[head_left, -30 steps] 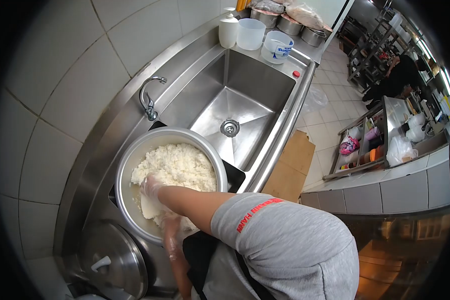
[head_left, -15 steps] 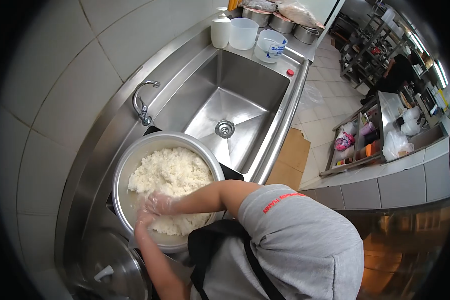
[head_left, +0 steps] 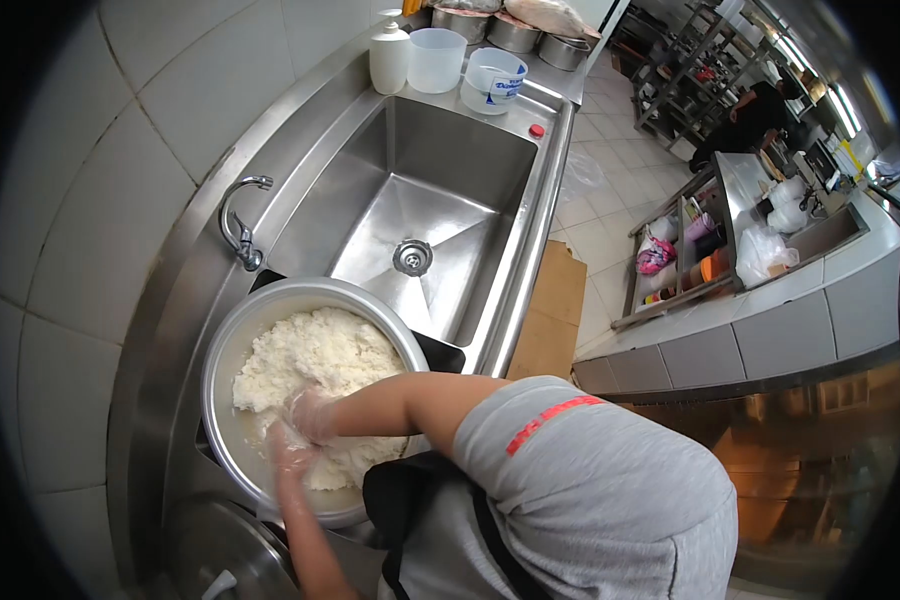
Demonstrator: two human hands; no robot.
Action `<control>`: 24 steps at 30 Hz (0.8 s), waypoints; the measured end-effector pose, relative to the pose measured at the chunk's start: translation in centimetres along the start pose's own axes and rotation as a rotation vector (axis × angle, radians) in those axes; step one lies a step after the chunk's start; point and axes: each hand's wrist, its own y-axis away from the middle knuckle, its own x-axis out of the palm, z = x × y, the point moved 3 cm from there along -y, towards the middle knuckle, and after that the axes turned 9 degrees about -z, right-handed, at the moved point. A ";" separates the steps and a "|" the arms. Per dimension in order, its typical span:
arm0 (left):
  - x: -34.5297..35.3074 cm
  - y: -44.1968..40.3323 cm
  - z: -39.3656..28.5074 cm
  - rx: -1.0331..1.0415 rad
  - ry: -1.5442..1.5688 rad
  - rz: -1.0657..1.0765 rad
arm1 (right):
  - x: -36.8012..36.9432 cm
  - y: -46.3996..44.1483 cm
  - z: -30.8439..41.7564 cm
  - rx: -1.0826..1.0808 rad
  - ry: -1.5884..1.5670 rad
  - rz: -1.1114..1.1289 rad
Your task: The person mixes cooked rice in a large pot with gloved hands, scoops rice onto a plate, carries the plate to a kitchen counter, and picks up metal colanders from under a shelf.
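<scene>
A large round metal pot (head_left: pixel 220 372) holds a mound of white cooked rice (head_left: pixel 320 350). Both my hands are inside it, in thin clear plastic gloves, close together at the near left side of the mound. My left hand (head_left: pixel 292 450) is low by the pot's near wall, against the edge of the rice. Just above it, my right hand (head_left: pixel 313 412) touches the rice, its forearm crossing over the mound. The fingers of both hands are blurred and partly hidden, so their grip does not show.
A steel sink (head_left: pixel 450 220) with a curved tap (head_left: pixel 238 222) lies beyond the pot. A soap bottle (head_left: pixel 389 58), plastic tubs (head_left: pixel 436 62) and metal pans stand behind it. A metal lid (head_left: pixel 220 545) lies near. Across the aisle, a person (head_left: pixel 755 115) is by shelves.
My view has shifted, so the sink and pot sit further left. My hands have separated slightly, the right one a little above the left, still at the rice.
</scene>
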 end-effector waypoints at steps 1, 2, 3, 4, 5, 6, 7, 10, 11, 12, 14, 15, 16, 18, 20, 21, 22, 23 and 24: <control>0.1 0.0 -0.4 -0.048 -0.021 -0.016 | -1.3 0.7 0.2 -0.011 0.059 -0.013; 0.2 0.0 -0.7 -0.095 -0.043 -0.029 | -2.9 1.6 0.6 -0.021 0.117 -0.027; 0.2 -0.1 -0.9 -0.141 -0.063 -0.047 | -4.2 2.2 0.8 -0.034 0.179 -0.040; 0.5 -0.2 -0.6 -0.145 -0.042 -0.061 | -4.2 2.3 0.4 -0.057 0.146 -0.043; 0.7 -0.1 -0.1 -0.150 -0.023 -0.073 | -3.9 2.3 0.1 -0.081 0.110 -0.045; 0.8 0.0 0.2 -0.155 -0.006 -0.084 | -3.8 2.3 -0.2 -0.105 0.071 -0.048; 0.7 0.2 0.5 -0.159 -0.098 -0.105 | -3.5 2.3 -0.5 -0.121 0.047 -0.034; 0.3 0.5 0.8 -0.224 -0.280 -0.138 | -2.5 1.8 -1.0 -0.143 0.016 -0.017; 0.3 0.6 0.8 -0.279 -0.274 -0.117 | -2.2 1.5 -0.8 -0.121 0.030 -0.025; 0.3 0.6 0.9 -0.332 -0.270 -0.094 | -2.3 1.4 -0.6 -0.097 0.043 -0.035; 0.3 0.9 1.2 -0.323 -0.216 -0.162 | -1.2 0.7 -0.5 -0.051 0.057 -0.042; 0.5 1.1 1.5 -0.319 -0.187 -0.196 | -1.0 0.5 -0.5 -0.028 0.065 -0.044; 0.6 1.3 2.2 -0.352 -0.190 -0.222 | -2.1 0.8 -0.5 -0.013 0.054 -0.046; 0.8 1.9 3.8 -0.421 -0.192 -0.272 | -4.0 2.3 -0.6 0.018 0.033 -0.045; 1.0 2.0 5.7 -0.404 -0.122 -0.303 | -6.2 4.3 -0.8 0.033 0.007 -0.155; 1.0 2.2 6.9 -0.398 -0.088 -0.320 | -6.8 4.9 -0.7 0.038 -0.007 -0.209; 1.3 2.1 8.7 -0.429 -0.009 -0.331 | -6.5 4.8 -0.7 0.063 -0.059 -0.194; 1.7 1.8 10.0 -0.458 0.071 -0.344 | -5.9 4.6 -1.1 0.086 -0.109 -0.179; 1.7 1.7 11.0 -0.488 0.154 -0.354 | -5.3 4.6 -1.4 0.112 -0.158 -0.162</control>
